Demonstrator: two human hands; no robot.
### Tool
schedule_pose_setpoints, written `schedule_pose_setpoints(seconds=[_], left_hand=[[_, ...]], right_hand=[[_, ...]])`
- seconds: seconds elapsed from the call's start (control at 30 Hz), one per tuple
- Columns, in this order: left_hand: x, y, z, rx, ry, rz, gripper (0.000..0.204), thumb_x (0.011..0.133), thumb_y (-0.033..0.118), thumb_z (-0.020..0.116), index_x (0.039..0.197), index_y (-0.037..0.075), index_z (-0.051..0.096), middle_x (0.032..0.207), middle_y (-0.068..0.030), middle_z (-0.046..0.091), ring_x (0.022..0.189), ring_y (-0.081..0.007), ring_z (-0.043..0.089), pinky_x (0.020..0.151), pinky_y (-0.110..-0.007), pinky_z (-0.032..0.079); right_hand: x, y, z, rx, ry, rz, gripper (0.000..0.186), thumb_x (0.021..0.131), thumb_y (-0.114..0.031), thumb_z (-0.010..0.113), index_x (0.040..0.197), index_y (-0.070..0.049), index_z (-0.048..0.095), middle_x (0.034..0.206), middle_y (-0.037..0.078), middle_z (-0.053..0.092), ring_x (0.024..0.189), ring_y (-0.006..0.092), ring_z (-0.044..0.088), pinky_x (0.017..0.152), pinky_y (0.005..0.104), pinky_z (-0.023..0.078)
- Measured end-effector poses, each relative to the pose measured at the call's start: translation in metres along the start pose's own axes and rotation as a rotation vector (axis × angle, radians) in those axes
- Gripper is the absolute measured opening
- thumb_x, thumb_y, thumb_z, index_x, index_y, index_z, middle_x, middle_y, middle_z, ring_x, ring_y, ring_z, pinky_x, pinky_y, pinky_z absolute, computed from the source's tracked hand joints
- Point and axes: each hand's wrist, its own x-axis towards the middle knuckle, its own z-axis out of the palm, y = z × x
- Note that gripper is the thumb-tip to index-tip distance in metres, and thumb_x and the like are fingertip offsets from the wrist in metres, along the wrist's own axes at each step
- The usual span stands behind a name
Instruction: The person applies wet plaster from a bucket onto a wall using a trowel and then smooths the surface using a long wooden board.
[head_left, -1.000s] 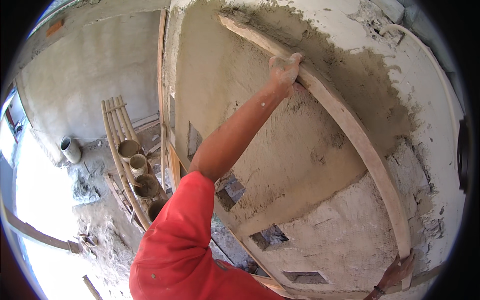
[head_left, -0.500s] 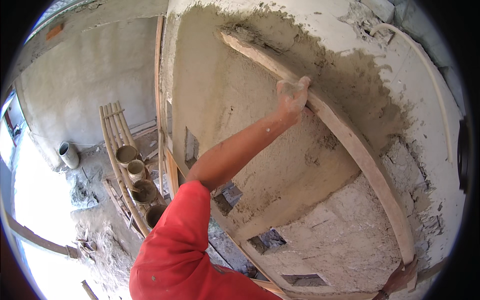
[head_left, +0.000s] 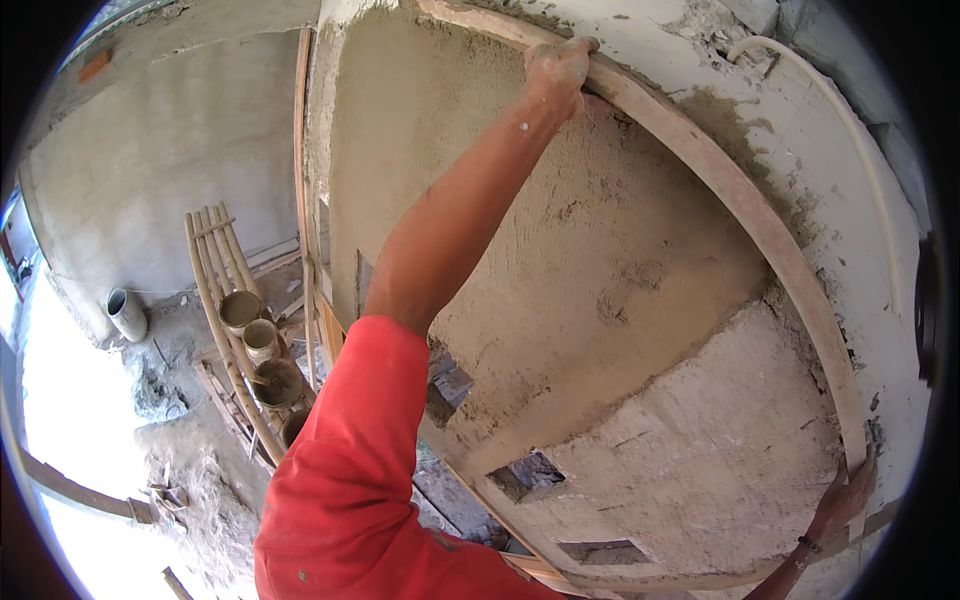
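Note:
A long wooden straightedge (head_left: 725, 190) lies against the plastered wall (head_left: 480, 290), looking bowed near the picture's rim. My left hand (head_left: 560, 75), smeared with mortar, is wrapped round it toward its upper end. Down at the lower right, my right hand (head_left: 845, 495) grips the other end; its fingers are partly hidden. Wet mortar covers the upper and left wall, with a rough patch (head_left: 625, 290) below the straightedge. Beyond the straightedge, a smear of wet mortar (head_left: 735, 125) shows on the pale wall.
Several mortar buckets (head_left: 240, 311) stand on a bamboo-and-plank platform at left, beside a bamboo ladder (head_left: 210, 250). A grey container (head_left: 127, 314) sits farther off. Recesses (head_left: 527, 475) open in the lower wall, and a pale hose (head_left: 850, 130) hangs at upper right.
Both hands have moved the straightedge up and outward across the wall, toward the upper right. The thick mortar that showed beyond it is now mostly levelled or covered.

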Motion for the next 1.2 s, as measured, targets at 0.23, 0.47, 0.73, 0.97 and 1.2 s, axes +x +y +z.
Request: schedule_pose_setpoints(seconds=[0.23,0.47,0.73,0.97,1.2], left_hand=[[0.004,0.013,0.012,0.068,-0.043,-0.005,0.044,0.094,0.019,0.059,0.116,-0.015,0.041,0.112,-0.031,0.055,0.092,-0.0394,0.066,0.067,-0.05,0.064],[-0.069,-0.056,-0.024,0.046,0.001,-0.141,0.035,0.09,0.018,0.059,0.097,-0.016,0.051,0.087,-0.0252,0.061,0.067,-0.0319,0.067,0.046,-0.041,0.061],[-0.1,-0.104,-0.05,0.12,0.035,-0.1,0.035,0.095,0.025,0.053,0.106,-0.008,0.059,0.092,-0.0194,0.065,0.067,-0.0241,0.067,0.042,-0.034,0.057],[-0.026,-0.02,-0.01,0.135,0.022,-0.048,0.038,0.092,0.023,0.059,0.105,-0.013,0.057,0.086,-0.0228,0.064,0.063,-0.0281,0.068,0.041,-0.037,0.059],[0.029,0.005,-0.003,0.111,-0.147,0.063,0.039,0.091,0.019,0.061,0.111,-0.011,0.047,0.106,-0.0312,0.058,0.087,-0.0417,0.067,0.055,-0.052,0.063]], right_hand=[[-0.01,0.006,-0.001,-0.003,-0.054,-0.005,0.055,0.085,-0.018,0.069,0.135,-0.005,0.049,0.13,0.021,0.054,0.121,0.0376,0.049,0.1,0.0459,0.042],[-0.075,0.039,0.019,-0.042,-0.032,-0.018,0.062,0.082,-0.011,0.068,0.139,-0.008,0.044,0.136,0.019,0.048,0.128,0.0362,0.043,0.106,0.0491,0.035],[-0.117,0.04,0.026,0.019,-0.061,0.021,0.058,0.083,-0.006,0.065,0.137,-0.006,0.046,0.138,0.019,0.046,0.129,0.0375,0.041,0.106,0.0498,0.035],[-0.051,0.006,0.01,0.038,-0.058,0.055,0.056,0.083,-0.007,0.067,0.135,-0.005,0.047,0.133,0.022,0.05,0.123,0.0397,0.047,0.101,0.048,0.038],[-0.017,-0.022,0.0,-0.02,-0.009,0.09,0.052,0.086,-0.016,0.069,0.133,-0.005,0.05,0.128,0.022,0.054,0.118,0.0394,0.051,0.098,0.0467,0.042]])
